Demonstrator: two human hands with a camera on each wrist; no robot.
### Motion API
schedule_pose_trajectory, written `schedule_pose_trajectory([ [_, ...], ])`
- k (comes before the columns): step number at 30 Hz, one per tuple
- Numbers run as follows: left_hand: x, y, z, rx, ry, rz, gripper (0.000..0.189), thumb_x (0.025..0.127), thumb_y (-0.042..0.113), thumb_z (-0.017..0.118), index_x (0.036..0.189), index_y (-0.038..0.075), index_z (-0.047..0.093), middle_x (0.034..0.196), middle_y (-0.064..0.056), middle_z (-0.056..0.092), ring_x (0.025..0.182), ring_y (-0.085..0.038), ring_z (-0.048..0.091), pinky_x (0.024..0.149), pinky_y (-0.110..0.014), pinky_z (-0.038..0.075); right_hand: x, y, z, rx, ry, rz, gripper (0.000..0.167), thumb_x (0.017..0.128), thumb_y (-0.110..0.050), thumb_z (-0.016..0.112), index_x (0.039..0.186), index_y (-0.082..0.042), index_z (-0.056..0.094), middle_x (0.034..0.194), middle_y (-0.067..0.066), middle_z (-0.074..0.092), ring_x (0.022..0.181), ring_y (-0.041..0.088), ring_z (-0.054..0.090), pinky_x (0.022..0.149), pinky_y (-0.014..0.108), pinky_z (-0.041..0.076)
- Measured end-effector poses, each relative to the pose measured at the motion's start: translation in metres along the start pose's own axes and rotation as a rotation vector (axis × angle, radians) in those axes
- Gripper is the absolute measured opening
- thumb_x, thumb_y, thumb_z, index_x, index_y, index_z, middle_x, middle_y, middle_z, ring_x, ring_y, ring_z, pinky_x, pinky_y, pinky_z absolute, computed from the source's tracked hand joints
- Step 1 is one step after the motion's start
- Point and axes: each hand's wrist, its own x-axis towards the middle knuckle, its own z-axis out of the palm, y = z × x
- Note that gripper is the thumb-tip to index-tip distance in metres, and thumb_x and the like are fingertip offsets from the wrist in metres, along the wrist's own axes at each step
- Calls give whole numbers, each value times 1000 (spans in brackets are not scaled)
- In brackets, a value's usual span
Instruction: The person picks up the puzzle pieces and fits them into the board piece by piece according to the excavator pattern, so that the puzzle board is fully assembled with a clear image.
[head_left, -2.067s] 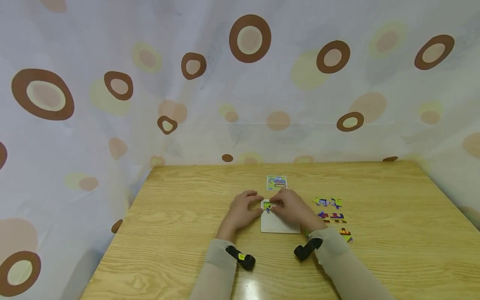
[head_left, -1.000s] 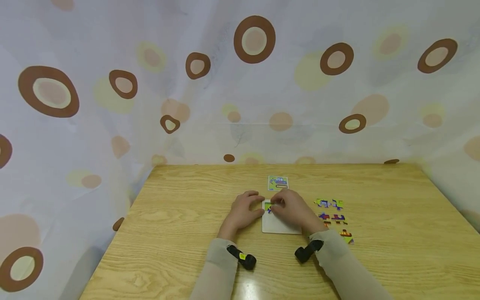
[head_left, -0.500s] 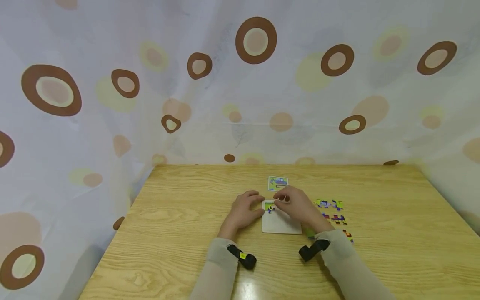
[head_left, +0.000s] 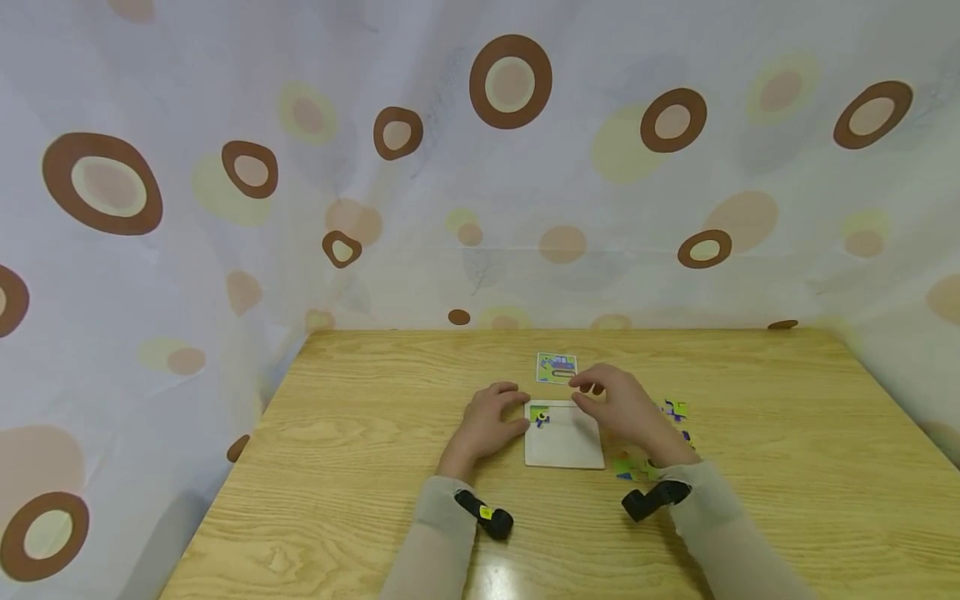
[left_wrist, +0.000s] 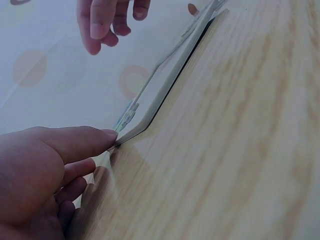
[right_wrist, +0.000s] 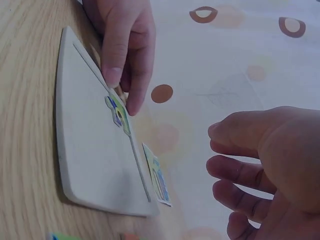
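A white square puzzle board (head_left: 564,446) lies on the wooden table, a green, yellow and blue puzzle piece (head_left: 539,416) in its upper left corner. My left hand (head_left: 487,421) holds the board by that corner, with the thumb (left_wrist: 92,142) on the rim and the index finger round the outer side, as the right wrist view also shows. Over the board's upper right edge is my right hand (head_left: 618,408), raised, its fingers (right_wrist: 237,167) loosely bent and nothing between them. It partly hides the loose puzzle pieces (head_left: 676,409) on the right.
A small picture card (head_left: 557,367) with an excavator drawing lies just beyond the board. More loose pieces (head_left: 626,467) lie at the board's lower right. A patterned cloth (head_left: 420,192) hangs behind the table (head_left: 360,417).
My right hand has let go of the corner piece and moved right across the board, uncovering it. My left hand stays at the board's left edge.
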Motion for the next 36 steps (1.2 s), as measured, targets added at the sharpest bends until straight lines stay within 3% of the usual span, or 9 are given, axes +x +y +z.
schedule_pose_trajectory([
  [7,-1,1,0,4,2,6,39,94,24,68,131,14,64,146,-9,48,134,-36,40,108,-53,31,-10,10,-14,-17,34,-20,25,96,-14,65,118,-3,69,106,8,64,93,25,56,72,40,49],
  [19,0,-1,3,6,2,6,39,93,24,68,131,15,65,145,-8,48,134,-35,40,107,-54,32,-26,34,-35,-40,79,50,27,96,-13,65,120,-1,67,109,12,64,95,29,55,73,42,48],
  [36,0,0,1,11,3,9,39,94,24,68,132,14,64,146,-9,48,135,-35,40,108,-53,31,-34,62,-50,5,31,129,34,97,-16,64,125,3,62,112,19,63,98,32,54,67,36,49],
])
